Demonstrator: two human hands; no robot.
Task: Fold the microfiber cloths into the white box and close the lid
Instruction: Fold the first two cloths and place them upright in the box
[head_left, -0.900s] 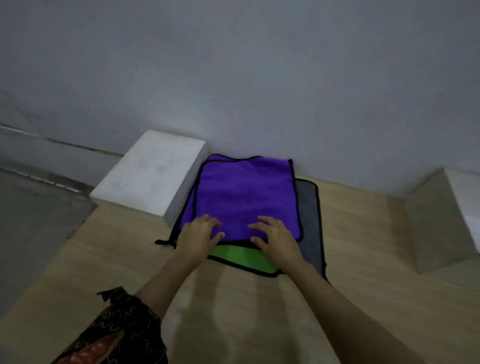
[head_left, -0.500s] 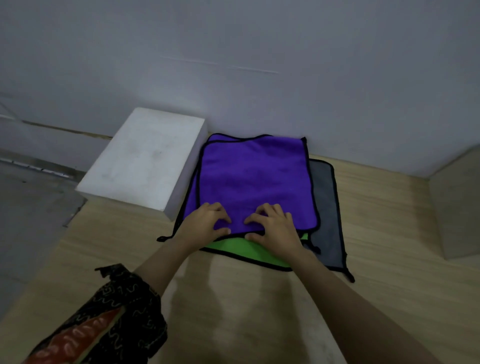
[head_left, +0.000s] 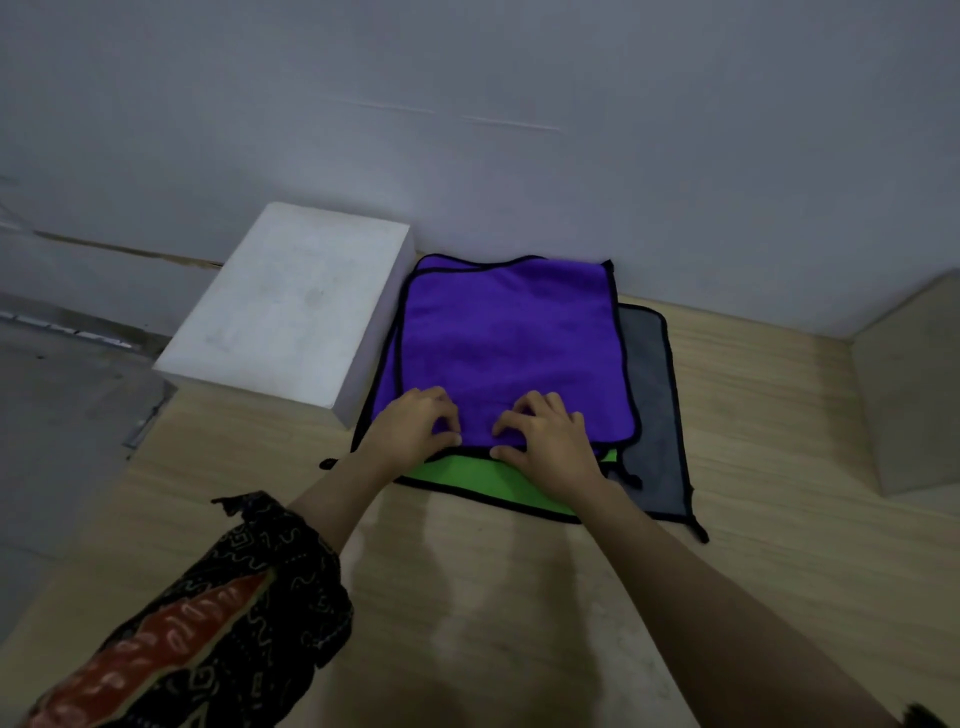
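A stack of microfiber cloths lies flat on the wooden table against the wall. The purple cloth (head_left: 509, 343) is on top, with a second purple one just under it, a green cloth (head_left: 483, 480) showing at the near edge and a grey cloth (head_left: 649, 405) sticking out to the right. My left hand (head_left: 415, 428) and my right hand (head_left: 545, 441) both pinch the near edge of the top purple cloth, fingers curled on it. The white box (head_left: 280, 317) stands to the left of the stack with its lid down, touching the cloths' left edge.
The wooden table (head_left: 467, 597) runs up to a grey wall (head_left: 519, 130) behind the cloths. A beige block (head_left: 909, 395) stands at the right edge. The table's left edge drops to a grey floor (head_left: 57, 415). A patterned sleeve (head_left: 208, 623) covers my left forearm.
My fingers have curled from lying flat on the purple cloth to pinching its near edge. The view has tilted down a little, so the stack and box sit lower in frame.
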